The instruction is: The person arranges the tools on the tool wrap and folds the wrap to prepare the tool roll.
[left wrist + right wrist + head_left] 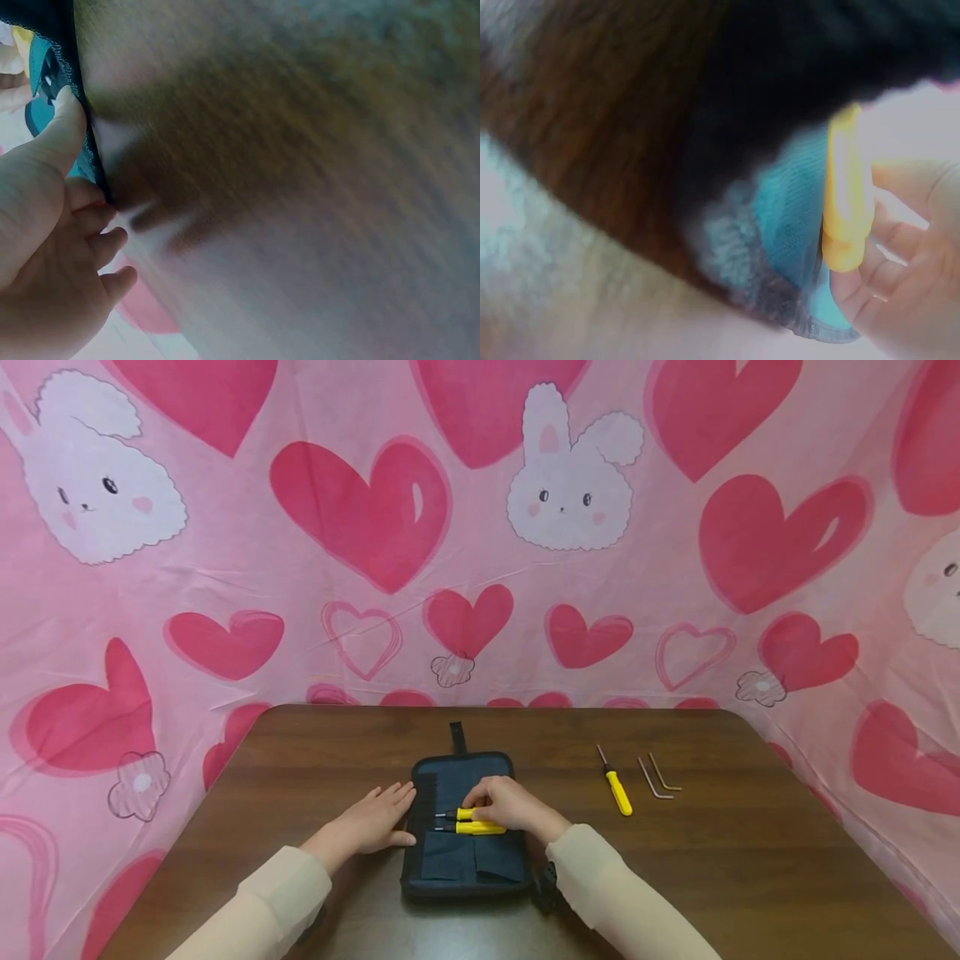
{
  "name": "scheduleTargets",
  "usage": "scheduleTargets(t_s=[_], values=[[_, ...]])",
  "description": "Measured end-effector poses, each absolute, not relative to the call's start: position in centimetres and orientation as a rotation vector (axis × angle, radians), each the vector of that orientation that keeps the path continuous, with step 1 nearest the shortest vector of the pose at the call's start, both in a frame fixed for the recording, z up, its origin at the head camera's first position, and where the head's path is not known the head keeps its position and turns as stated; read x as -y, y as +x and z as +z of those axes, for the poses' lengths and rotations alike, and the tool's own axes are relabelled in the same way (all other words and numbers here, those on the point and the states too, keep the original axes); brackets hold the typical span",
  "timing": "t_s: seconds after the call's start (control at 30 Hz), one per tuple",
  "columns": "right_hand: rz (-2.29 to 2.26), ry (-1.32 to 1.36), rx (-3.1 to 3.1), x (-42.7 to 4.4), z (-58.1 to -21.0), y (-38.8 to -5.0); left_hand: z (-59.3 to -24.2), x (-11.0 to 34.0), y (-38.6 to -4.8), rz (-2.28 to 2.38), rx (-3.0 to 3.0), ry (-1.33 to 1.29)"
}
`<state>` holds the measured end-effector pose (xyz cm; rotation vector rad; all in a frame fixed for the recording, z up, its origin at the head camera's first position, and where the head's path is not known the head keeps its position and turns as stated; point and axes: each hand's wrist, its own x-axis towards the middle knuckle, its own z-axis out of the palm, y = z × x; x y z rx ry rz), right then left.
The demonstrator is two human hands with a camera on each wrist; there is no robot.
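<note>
A black zip tool case [463, 768] lies unfolded on the wooden table in the head view. Two yellow-handled screwdrivers lie side by side across it, their shafts toward the left elastic loops. My right hand [513, 806] pinches the handle of the farther screwdriver [465, 814]. The nearer screwdriver [480, 829] lies just below those fingers. My left hand [375, 820] rests at the case's left edge with fingers extended; its thumb [66, 124] touches the edge in the left wrist view. A yellow handle [846, 187] shows beside the right fingers in the right wrist view.
To the right on the table [720, 877] lie another yellow screwdriver [618, 792] and two hex keys, one silver [656, 782] and one brassy [663, 777]. A black strap [457, 737] sticks out behind the case. A pink heart-print cloth [480, 560] hangs behind the table.
</note>
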<state>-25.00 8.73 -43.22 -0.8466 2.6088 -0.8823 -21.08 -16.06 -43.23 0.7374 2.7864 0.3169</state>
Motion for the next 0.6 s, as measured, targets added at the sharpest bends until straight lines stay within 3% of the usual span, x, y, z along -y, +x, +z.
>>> scheduleTargets(t_s=[0.6], values=[[-1.056,-0.831,-2.643,-10.5,-41.1,-25.0,-42.7,15.9,-20.8,0.317,-2.781,0.731]])
